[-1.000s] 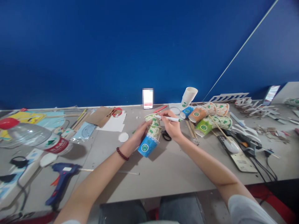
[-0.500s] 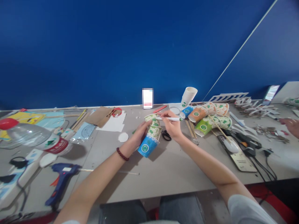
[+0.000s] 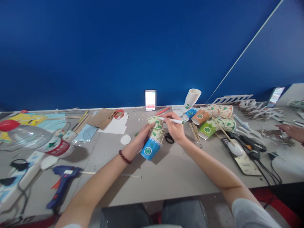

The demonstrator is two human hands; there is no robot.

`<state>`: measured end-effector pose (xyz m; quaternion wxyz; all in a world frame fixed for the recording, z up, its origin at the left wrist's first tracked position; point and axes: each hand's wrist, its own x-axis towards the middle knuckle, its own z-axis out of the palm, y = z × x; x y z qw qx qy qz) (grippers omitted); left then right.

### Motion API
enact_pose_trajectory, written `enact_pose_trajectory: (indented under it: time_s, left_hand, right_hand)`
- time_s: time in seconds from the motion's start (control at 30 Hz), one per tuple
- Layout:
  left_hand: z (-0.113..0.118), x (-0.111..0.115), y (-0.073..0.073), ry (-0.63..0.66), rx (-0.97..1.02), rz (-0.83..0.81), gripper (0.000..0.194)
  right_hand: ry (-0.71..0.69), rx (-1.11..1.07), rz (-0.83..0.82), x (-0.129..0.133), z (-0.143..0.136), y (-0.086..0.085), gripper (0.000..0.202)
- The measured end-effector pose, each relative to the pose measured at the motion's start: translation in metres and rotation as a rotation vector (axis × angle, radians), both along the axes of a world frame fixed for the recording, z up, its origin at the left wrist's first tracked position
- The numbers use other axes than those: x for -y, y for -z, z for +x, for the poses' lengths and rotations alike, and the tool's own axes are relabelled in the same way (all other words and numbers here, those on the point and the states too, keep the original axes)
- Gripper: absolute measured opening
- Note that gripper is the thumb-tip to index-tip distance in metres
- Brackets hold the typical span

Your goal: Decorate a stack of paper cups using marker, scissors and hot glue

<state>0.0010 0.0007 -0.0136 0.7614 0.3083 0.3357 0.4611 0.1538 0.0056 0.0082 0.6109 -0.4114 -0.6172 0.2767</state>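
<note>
Paper cups (image 3: 155, 136) in the frame's centre are held by the left fingers (image 3: 148, 128); the right fingers (image 3: 169, 117) pinch a white pen (image 3: 177, 121).

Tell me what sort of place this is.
Probably a craft workspace: a blue glue gun and wooden sticks lie on the table, and the left hand holds joined paper cups.

Left grip (image 3: 142, 135) curls while right grip (image 3: 175, 129) pinches.
</note>
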Motion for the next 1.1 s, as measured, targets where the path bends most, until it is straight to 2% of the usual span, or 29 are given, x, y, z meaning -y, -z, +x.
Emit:
enact_pose_trajectory:
  time_s: [0.5, 0.8, 1.1]
  left_hand:
    - [0.0003, 0.0009, -0.0002, 0.020, 0.016, -0.005, 0.039]
    - [0.0019, 0.0049, -0.0078, 0.024, 0.036, -0.010, 0.043]
    - [0.0018, 0.0023, -0.0022, 0.022, 0.038, 0.019, 0.040]
  right_hand:
    - [-0.008, 0.001, 0.042, -0.0008, 0.0014, 0.0015, 0.008]
    - [0.012, 0.025, 0.045, -0.0022, 0.0037, 0.0059, 0.007]
    - [0.014, 0.088, 0.104, 0.0030, 0.0027, -0.0026, 0.008]
